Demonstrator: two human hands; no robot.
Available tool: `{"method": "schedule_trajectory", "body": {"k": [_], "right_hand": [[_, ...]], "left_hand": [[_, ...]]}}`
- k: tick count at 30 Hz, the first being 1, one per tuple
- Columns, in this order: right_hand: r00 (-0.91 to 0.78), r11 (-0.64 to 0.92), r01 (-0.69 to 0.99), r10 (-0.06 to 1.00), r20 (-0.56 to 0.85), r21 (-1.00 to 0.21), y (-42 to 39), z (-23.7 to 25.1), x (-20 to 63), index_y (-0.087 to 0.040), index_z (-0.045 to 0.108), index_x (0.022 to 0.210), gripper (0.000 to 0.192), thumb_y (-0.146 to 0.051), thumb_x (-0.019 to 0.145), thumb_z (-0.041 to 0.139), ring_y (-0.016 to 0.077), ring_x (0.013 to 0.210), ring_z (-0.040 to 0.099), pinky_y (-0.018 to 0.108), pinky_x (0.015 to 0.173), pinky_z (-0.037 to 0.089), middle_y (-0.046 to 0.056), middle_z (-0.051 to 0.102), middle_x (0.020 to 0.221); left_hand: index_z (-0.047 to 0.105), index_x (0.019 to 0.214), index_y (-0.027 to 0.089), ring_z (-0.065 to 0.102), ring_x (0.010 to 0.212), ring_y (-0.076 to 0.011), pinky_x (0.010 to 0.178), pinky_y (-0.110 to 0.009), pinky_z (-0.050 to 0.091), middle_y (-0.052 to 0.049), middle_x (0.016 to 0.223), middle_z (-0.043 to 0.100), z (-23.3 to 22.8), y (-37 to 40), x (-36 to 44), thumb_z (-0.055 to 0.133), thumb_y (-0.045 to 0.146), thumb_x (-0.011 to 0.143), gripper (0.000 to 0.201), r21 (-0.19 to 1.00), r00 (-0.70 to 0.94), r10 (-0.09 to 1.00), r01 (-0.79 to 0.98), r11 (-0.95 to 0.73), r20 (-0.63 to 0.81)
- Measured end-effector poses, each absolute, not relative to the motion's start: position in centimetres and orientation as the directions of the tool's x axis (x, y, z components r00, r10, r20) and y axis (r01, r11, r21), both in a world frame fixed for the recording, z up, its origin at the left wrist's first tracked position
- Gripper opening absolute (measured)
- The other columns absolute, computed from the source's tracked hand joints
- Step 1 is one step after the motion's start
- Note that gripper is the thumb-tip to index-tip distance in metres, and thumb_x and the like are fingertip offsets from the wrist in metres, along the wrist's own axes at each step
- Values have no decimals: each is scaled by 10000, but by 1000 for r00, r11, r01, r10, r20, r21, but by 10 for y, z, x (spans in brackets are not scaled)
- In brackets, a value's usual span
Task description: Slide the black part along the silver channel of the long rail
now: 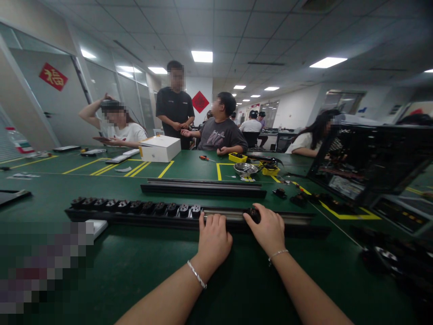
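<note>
A green counter (135, 271) marked with yellow tape carries a long black rail (291, 220) lying crosswise (a second rail (203, 187) sits just behind it). A row of black sockets (135, 206) fills the near rail's left half. The left hand (214, 239) rests on the rail, fingers (212, 221) together; the right hand (268, 228) pinches a black socket (254, 214) seated on the rail.

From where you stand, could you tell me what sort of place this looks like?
Probably an assembly workshop in an office-style room. A long green work table marked with yellow tape carries a black rail lined with socket modules, and yellow parts bins sit by people seated across it.
</note>
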State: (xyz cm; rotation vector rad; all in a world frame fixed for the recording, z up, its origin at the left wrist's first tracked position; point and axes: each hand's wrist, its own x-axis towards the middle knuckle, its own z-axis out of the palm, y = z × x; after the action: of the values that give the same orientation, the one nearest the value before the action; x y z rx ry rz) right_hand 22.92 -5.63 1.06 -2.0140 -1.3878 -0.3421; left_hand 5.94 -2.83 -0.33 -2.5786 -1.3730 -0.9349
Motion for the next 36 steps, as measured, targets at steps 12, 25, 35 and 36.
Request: {"method": "schedule_trajectory", "body": {"k": [12, 25, 35, 36], "right_hand": [[425, -250, 892, 746, 513, -377, -55, 12, 227, -229, 656, 991, 306, -427, 801, 521, 240, 1038, 560, 418, 966, 302, 49, 675, 1082], [411, -245, 897, 765, 495, -367, -55, 16, 232, -220, 663, 954, 296, -417, 801, 504, 224, 1016, 566, 376, 908, 359, 58, 676, 1053], [411, -243, 896, 770, 488, -371, -56, 16, 235, -213, 665, 937, 294, -406, 801, 489, 227, 989, 572, 369, 890, 368, 67, 679, 1033], [413, -247, 896, 769, 488, -370, -56, 17, 235, -212, 665, 937, 295, -406, 800, 491, 230, 998, 570, 371, 893, 367, 68, 679, 1033]], "left_hand": [[557, 1052, 193, 509, 1021, -245, 1096, -505, 191, -60, 1013, 604, -4, -29, 58, 536, 222, 768, 286, 189, 422, 724, 780, -597, 546], [544, 1078, 186, 504, 1045, -242, 1100, -502, 183, -63, 1042, 606, -3, -29, 57, 510, 211, 779, 302, 210, 426, 733, 772, -600, 531], [543, 1101, 187, 505, 1063, -239, 1103, -503, 194, -62, 1062, 606, -3, -29, 57, 520, 220, 784, 320, 201, 433, 732, 773, -602, 527], [545, 1097, 185, 505, 1060, -239, 1103, -502, 193, -61, 1059, 607, -3, -29, 57, 521, 219, 782, 317, 201, 432, 733, 774, -600, 526]]}}
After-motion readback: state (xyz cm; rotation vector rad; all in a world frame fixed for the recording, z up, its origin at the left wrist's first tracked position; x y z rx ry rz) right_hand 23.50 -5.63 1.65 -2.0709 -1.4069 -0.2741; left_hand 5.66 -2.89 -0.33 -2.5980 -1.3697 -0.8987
